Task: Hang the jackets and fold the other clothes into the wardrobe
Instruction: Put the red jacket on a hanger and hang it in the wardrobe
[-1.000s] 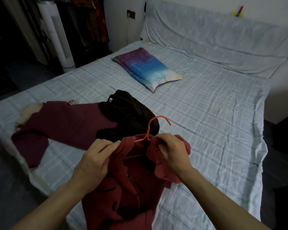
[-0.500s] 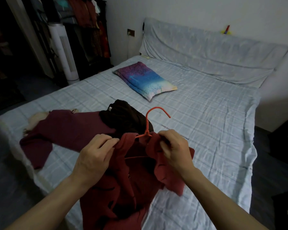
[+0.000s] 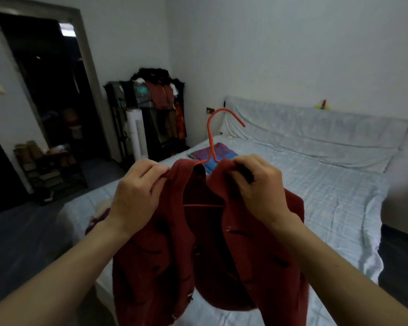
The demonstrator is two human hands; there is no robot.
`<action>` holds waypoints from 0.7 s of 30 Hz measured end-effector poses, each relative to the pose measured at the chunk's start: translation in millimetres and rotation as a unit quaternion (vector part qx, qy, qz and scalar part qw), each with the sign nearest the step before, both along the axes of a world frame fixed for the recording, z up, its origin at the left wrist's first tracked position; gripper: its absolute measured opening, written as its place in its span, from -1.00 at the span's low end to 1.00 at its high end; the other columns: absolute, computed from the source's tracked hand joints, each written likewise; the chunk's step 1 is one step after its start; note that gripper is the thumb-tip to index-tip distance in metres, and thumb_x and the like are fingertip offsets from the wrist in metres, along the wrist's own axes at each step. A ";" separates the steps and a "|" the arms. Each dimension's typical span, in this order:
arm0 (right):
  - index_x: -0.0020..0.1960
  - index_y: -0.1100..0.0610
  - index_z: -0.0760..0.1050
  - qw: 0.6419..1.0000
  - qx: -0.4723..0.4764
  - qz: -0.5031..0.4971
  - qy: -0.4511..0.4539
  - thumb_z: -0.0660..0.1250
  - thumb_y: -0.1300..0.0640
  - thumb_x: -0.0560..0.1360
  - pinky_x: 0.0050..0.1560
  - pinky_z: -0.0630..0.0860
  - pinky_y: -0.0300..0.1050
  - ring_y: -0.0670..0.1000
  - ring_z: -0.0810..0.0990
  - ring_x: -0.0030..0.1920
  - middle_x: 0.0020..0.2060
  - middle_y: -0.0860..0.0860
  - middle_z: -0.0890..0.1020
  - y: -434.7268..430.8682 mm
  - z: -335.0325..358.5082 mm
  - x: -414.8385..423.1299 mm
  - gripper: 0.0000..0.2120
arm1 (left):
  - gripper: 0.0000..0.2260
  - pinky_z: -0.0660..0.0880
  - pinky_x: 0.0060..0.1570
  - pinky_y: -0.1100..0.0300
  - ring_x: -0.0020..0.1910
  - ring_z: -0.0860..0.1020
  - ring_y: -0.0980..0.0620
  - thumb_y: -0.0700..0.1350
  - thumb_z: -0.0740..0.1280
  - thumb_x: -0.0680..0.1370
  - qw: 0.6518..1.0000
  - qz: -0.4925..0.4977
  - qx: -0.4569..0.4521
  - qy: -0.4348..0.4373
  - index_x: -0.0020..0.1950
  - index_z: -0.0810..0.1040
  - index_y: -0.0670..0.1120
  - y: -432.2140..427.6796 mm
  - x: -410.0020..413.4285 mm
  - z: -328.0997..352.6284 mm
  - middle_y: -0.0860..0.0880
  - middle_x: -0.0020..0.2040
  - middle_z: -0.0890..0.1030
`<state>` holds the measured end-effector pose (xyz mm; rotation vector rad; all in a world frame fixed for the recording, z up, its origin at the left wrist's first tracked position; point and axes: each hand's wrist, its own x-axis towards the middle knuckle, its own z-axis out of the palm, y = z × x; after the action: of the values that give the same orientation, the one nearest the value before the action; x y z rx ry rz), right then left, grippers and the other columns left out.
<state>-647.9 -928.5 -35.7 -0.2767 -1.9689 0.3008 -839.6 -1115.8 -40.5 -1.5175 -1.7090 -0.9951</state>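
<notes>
A red jacket (image 3: 198,255) hangs on an orange wire hanger (image 3: 211,135), lifted in front of me above the bed (image 3: 327,208). My left hand (image 3: 137,194) grips the jacket's left shoulder at the collar. My right hand (image 3: 254,187) grips the right shoulder in the same way. The hanger's hook stands up between my hands, and its lower bar shows inside the open front. The open wardrobe rack (image 3: 151,118), packed with hung clothes, stands against the far wall to the left of the bed. The jacket hides the other clothes on the bed.
A colourful pillow (image 3: 212,152) lies on the bed behind the hanger. A white tower fan (image 3: 136,135) stands in front of the rack. A dark doorway (image 3: 52,90) and a low shoe shelf (image 3: 50,170) are at the left. Grey floor lies between me and them.
Both hands have lifted the jacket and hanger up off the bed. My view has tilted up, bringing the wardrobe rack and doorway into sight.
</notes>
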 end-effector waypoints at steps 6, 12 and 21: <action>0.07 0.11 0.62 0.999 0.026 -0.004 0.030 0.45 0.17 0.49 -0.08 0.59 -0.07 -0.07 0.60 -0.11 -0.06 -0.04 0.65 -53.5 66.4 18.8 -0.84 | -0.86 0.55 0.00 0.06 -0.09 0.55 -0.01 -0.22 0.37 0.57 0.998 -0.001 0.051 0.031 0.08 0.63 -0.24 -45.9 21.7 62.7 -0.09 -0.07 0.56; 0.07 0.13 0.60 0.997 0.056 -0.025 0.038 0.44 0.14 0.50 -0.09 0.58 -0.15 -0.09 0.58 -0.12 -0.04 -0.03 0.64 -114.5 98.7 40.3 -0.84 | -0.86 0.55 -0.11 0.05 -0.16 0.54 -0.04 -0.22 0.38 0.57 0.995 -0.015 0.077 0.059 0.07 0.62 -0.27 -93.3 43.0 88.5 -0.13 -0.10 0.55; 0.03 0.16 0.60 0.996 0.075 -0.037 -0.010 0.43 0.10 0.52 -0.09 0.59 -0.04 -0.04 0.57 -0.14 -0.08 -0.01 0.64 -163.3 116.5 83.7 -0.84 | -0.87 0.44 -0.10 0.26 -0.18 0.53 -0.04 -0.23 0.37 0.58 0.994 -0.023 0.092 0.054 0.05 0.61 -0.30 -124.4 89.7 90.1 -0.17 -0.10 0.55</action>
<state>-564.3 -1091.8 80.9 -0.2556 -1.9850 0.1017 -749.9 -1240.2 49.5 -1.4691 -1.4723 -1.0432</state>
